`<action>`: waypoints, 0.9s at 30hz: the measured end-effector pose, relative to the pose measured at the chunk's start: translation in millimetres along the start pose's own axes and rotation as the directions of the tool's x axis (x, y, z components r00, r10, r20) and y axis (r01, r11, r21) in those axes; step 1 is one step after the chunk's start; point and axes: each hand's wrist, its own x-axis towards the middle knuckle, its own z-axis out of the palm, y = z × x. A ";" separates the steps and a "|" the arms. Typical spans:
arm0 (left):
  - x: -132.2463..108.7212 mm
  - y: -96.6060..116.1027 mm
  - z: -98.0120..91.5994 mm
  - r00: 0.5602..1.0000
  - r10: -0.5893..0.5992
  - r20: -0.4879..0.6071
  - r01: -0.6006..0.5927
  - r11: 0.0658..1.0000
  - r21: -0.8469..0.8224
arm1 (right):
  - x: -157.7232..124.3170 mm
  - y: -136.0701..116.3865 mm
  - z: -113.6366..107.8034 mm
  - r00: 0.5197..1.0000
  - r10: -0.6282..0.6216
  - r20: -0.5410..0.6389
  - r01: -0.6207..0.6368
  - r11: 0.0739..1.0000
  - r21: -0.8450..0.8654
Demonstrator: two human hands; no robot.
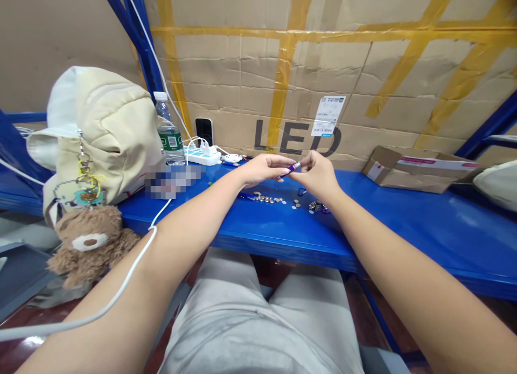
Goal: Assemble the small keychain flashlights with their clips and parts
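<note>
purple cylinder [288, 170] held between both hands.
left hand [263, 169] and right hand [320, 172]: fingers pinching it; small discs [277, 200] lie on blue table [262, 222].

A slim purple cylinder [288, 170], perhaps a flashlight, slants between the left hand [262, 168] and right hand [320, 172] above the counter [262, 222]. Its upper end is silvery.

Left hand [262, 168] and right hand [319, 172] holding small purple cylinder [289, 170] above blue worktop [274, 226]; small discs [270, 199] lying there; cream backpack [121, 118] resting left, open carton [420, 173] right.
</note>
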 end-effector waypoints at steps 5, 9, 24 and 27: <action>-0.4 2.6 0.5 1.000 0.020 -0.008 -0.020 1.000 0.019 | -0.8 -3.3 -0.4 1.000 0.010 -0.005 -0.010 1.000 -0.017; 0.2 4.1 1.1 0.999 0.036 -0.034 -0.034 0.999 0.042 | -0.4 -4.7 -1.3 1.000 0.012 0.001 -0.012 0.999 -0.035; -1.1 4.5 2.8 0.996 -0.059 -0.070 0.063 0.997 0.053 | 1.7 0.0 1.1 1.000 0.025 0.012 -0.023 0.995 -0.099; -1.3 4.6 3.2 0.994 -0.070 -0.081 0.077 0.994 0.078 | 0.8 -0.4 0.8 1.000 -0.022 0.021 0.024 0.994 -0.111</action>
